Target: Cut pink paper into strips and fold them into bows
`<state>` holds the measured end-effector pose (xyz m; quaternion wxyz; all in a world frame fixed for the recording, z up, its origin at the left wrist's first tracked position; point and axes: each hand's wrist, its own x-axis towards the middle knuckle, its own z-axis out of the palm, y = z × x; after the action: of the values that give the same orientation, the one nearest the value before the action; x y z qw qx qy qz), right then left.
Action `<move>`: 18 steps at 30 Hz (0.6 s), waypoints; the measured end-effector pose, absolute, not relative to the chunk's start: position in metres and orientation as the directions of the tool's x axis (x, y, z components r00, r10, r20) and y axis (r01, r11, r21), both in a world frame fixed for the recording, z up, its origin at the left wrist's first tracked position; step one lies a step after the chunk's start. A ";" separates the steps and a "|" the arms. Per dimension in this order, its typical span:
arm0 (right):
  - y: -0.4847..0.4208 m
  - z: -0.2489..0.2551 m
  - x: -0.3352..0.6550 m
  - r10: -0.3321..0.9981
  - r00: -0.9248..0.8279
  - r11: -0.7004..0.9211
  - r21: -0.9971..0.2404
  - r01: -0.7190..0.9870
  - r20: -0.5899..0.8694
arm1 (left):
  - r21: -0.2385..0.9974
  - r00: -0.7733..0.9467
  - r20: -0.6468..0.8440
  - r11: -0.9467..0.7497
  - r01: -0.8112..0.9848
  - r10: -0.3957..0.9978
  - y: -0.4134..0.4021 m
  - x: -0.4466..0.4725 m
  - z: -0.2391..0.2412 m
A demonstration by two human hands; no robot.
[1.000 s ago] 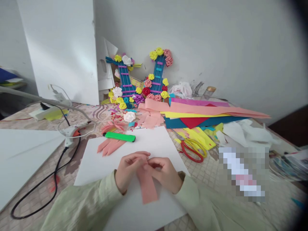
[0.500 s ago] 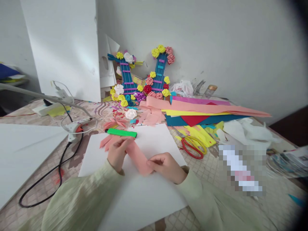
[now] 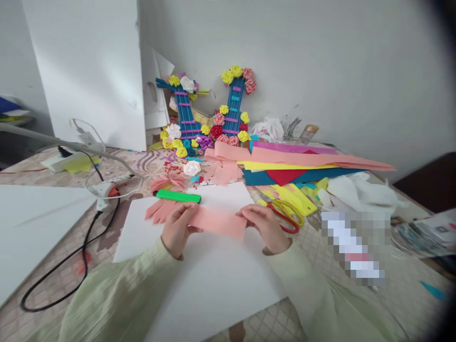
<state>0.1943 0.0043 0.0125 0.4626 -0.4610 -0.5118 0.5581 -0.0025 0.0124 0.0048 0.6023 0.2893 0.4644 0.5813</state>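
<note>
A strip of pink crepe paper [image 3: 220, 223] stretches between my two hands above a white sheet [image 3: 213, 285]. My left hand [image 3: 178, 229] pinches its left end, and my right hand [image 3: 266, 227] pinches the upper right corner. Just behind my left hand lie a green marker-like stick [image 3: 178, 196] with a dark end and several cut pink paper pieces [image 3: 160, 210]. Scissors [image 3: 289, 213] with red and yellow handles rest beyond my right hand, partly hidden by it.
Two blue paper guitars [image 3: 233, 107] trimmed with paper flowers lean at the wall. Folded coloured paper [image 3: 306, 161] and yellow scraps [image 3: 294, 199] lie at the back right. A power strip [image 3: 107, 192] with a looping black cable [image 3: 85, 256] is on the left. A pixelated patch covers something at right.
My right hand has risen and moved right with its end of the pink strip. The strip, earlier slanting downward, is now nearly level. My left hand keeps its hold.
</note>
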 end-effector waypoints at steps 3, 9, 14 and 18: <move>0.003 0.011 0.192 0.956 -0.263 -0.143 -0.989 -0.023 -0.132 | 0.879 -0.111 -0.222 0.149 -0.454 0.969 0.010 -0.001 0.006; 0.001 0.007 0.189 0.852 -0.456 -0.268 -0.963 0.041 -0.257 | 0.870 -0.173 -0.197 0.091 -0.484 0.965 0.012 -0.003 0.005; 0.004 0.010 0.190 0.936 -0.273 -0.266 -0.953 -0.145 -0.220 | 0.863 -0.151 -0.200 0.102 -0.494 0.968 0.011 -0.004 0.005; 0.008 0.011 0.195 0.967 -0.157 -0.242 -0.913 -0.329 -0.200 | 0.858 -0.101 -0.199 0.124 -0.499 0.975 0.009 -0.005 0.005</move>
<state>0.1946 0.0077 0.0109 0.4891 -0.4267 -0.3736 0.6627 -0.0054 0.0095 0.0045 0.6116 0.2746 0.4333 0.6023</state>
